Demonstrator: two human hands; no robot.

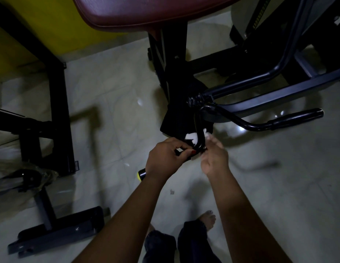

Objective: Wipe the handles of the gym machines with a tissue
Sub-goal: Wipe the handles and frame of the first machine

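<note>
Currently we are mid-wipe: our left hand [165, 155] curls round the handle's [201, 143] near end, the tissue [192, 137] wraps its bend, and our blurred right hand [214, 158] touches the tissue, grip indeterminate; next, we judge, slide it along the handle.

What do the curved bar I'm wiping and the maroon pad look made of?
Curved bar: likely painted steel tube, glossy black, highlight along the bend. Maroon pad: probably vinyl or faux leather over padding, soft sheen, seam near its edge.
</note>
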